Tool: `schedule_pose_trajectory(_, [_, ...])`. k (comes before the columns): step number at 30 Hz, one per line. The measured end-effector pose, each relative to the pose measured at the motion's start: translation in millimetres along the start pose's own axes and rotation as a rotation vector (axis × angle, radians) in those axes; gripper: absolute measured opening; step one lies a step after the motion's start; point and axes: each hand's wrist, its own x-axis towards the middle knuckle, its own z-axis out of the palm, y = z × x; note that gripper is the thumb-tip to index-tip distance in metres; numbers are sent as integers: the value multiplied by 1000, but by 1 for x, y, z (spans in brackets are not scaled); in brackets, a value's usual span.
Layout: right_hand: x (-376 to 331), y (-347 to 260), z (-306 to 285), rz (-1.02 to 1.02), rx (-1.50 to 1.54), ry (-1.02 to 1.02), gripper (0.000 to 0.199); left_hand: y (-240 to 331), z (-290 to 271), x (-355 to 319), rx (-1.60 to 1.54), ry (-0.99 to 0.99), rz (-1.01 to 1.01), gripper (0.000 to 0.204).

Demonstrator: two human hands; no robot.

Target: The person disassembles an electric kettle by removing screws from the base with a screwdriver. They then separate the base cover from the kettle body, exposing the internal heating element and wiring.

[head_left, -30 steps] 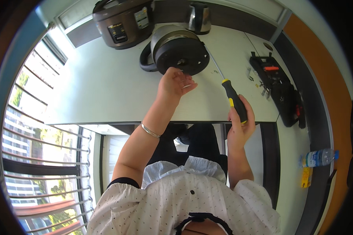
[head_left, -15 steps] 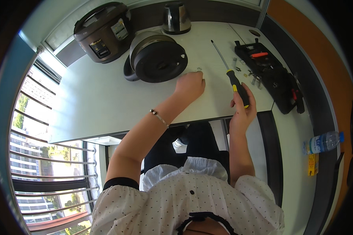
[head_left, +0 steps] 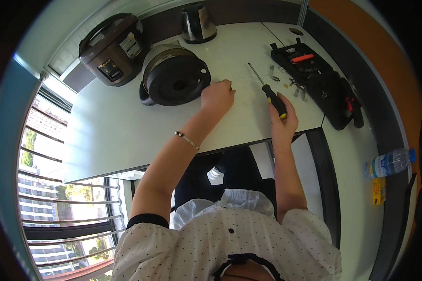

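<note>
My left hand (head_left: 217,97) rests on the white table with its fingers pinched together. Its fingertips cover the spot where tiny metal pieces lay, and what they grip is too small to make out. Just left of it, a kettle-like appliance (head_left: 178,84) lies tipped over, its round black base turned toward me and its dark handle at the left. My right hand (head_left: 284,117) holds a black and yellow screwdriver (head_left: 273,99) by the handle. The shaft points away from me over the table, toward the far left.
An open black tool case (head_left: 330,89) lies at the right, with small loose metal parts (head_left: 297,89) beside it. A rice cooker (head_left: 111,54) and a steel kettle (head_left: 198,25) stand at the back. A water bottle (head_left: 389,164) lies far right, by a yellow packet (head_left: 379,191).
My left fingertips have moved onto the tiny pieces. My right hand has brought the screwdriver a little nearer and lower. The whole view has shifted slightly.
</note>
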Motion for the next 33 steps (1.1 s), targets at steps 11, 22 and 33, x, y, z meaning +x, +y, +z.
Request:
schedule_pose_trajectory(11, [24, 8, 8, -316, -682, -216, 41, -21, -42, -78, -198, 152, 172, 17])
schedule_pose_trajectory(22, [59, 4, 27, -501, -1082, -278, 43, -89, -103, -90, 75, 879, 163, 59])
schedule_pose_trajectory(33, [57, -52, 118, -112, -103, -752, 61, -126, -106, -72, 20, 641, 83, 74])
